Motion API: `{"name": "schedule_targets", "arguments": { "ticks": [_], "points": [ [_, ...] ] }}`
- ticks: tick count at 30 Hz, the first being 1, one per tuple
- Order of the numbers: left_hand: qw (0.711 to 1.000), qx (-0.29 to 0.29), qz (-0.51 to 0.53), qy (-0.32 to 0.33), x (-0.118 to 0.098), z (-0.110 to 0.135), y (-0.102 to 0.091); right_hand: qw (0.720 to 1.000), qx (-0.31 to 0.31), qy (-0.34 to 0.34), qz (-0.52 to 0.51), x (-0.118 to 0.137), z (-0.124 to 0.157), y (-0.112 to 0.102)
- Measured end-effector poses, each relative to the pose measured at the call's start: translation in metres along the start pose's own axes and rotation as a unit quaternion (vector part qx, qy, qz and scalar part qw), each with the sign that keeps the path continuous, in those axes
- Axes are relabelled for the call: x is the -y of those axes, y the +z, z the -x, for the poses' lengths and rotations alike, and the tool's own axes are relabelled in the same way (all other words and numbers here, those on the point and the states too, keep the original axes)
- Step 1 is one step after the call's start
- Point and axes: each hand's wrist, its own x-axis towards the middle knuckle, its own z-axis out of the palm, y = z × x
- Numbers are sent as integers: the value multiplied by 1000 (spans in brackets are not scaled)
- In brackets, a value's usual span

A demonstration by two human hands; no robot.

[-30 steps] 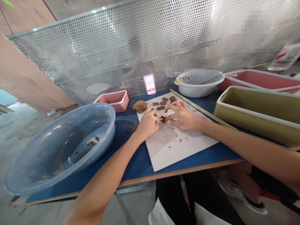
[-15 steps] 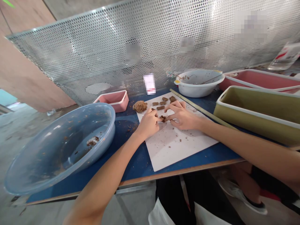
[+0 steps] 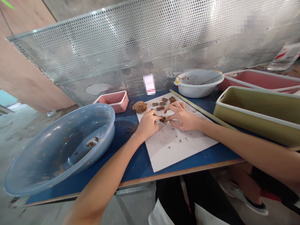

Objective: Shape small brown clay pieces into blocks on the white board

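Note:
A small piece of brown clay (image 3: 162,119) lies on a white board (image 3: 164,156), caught between the fingertips of both my hands. My left hand (image 3: 148,124) presses on its left side with the index finger stretched out and the other fingers curled. From the right, my right hand (image 3: 179,117) touches the same piece, its fingers bent and slightly spread. Just beyond my hands, several short brown clay blocks (image 3: 160,108) rest on the board. A larger rough clay lump (image 3: 140,107) sits at the board's left edge. Crumbs are scattered over the board.
A big blue basin (image 3: 93,162) stands at the left, near a small pink tub (image 3: 120,107). Along the board's right runs a pale stick (image 3: 199,109). Beyond it are a white basin (image 3: 199,89), a green planter (image 3: 253,115) and a pink planter (image 3: 262,78). A perforated metal screen (image 3: 105,59) rises behind.
Almost nothing differs. My fingers have shifted very slightly around the small clay piece, which stays in the same spot on the board.

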Motion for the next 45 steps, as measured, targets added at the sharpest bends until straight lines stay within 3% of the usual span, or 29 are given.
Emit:
{"name": "schedule_targets", "arguments": {
  "ticks": [10,14,18,22,35,45],
  "points": [
    [999,32,1,1,1,-1,1,1000,9,5,5,-1,0,3],
    [999,-17,29,-16,2,1,4,1000,3,20,1,3,-1,0],
    [994,-93,43,-48,5,2,7,990,-44,130,15,8,-4,10],
    [990,-120,22,-67,8,1,7,974,-57,213,47,10,-8,31],
    [991,-112,32,-62,7,1,10,973,-57,215,65,7,-18,47],
    [990,-112,39,-71,9,0,12,975,-10,211,73,9,-23,39]
  ]
}}
